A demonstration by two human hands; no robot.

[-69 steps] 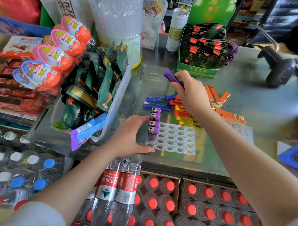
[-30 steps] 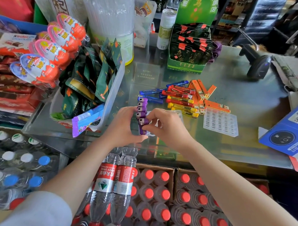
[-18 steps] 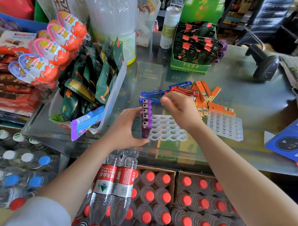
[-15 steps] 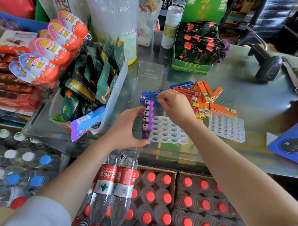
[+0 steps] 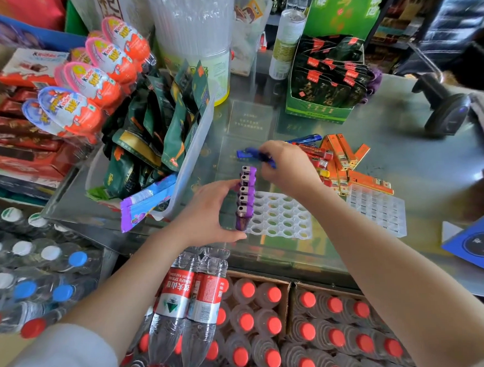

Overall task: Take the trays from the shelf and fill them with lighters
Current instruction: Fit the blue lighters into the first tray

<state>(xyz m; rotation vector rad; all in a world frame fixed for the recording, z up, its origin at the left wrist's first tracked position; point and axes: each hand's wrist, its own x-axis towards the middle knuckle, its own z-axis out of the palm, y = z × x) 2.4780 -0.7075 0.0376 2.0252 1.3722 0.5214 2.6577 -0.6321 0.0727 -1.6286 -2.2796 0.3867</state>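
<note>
A white tray (image 5: 281,217) with round holes lies on the glass counter (image 5: 418,175). Its left column holds a row of upright purple lighters (image 5: 245,195). My left hand (image 5: 209,212) grips the tray's left edge beside that row. My right hand (image 5: 287,164) is just beyond the tray, fingers closed on a blue lighter (image 5: 250,153) at the edge of the loose pile. The pile of red, yellow and orange lighters (image 5: 339,162) lies right of that hand. A second white tray (image 5: 375,210) lies flat at the right, with no lighters in it.
A clear bin of green packets (image 5: 161,131) stands left of the tray. A green display box (image 5: 325,85) is behind, a barcode scanner (image 5: 445,108) at the far right, a blue box (image 5: 479,245) at the right edge. Water bottles (image 5: 190,305) stand below the counter.
My right hand put a purple lighter into the tray's left column, then went back up to the pile and closed on a blue lighter. My left hand stayed on the tray's left edge.
</note>
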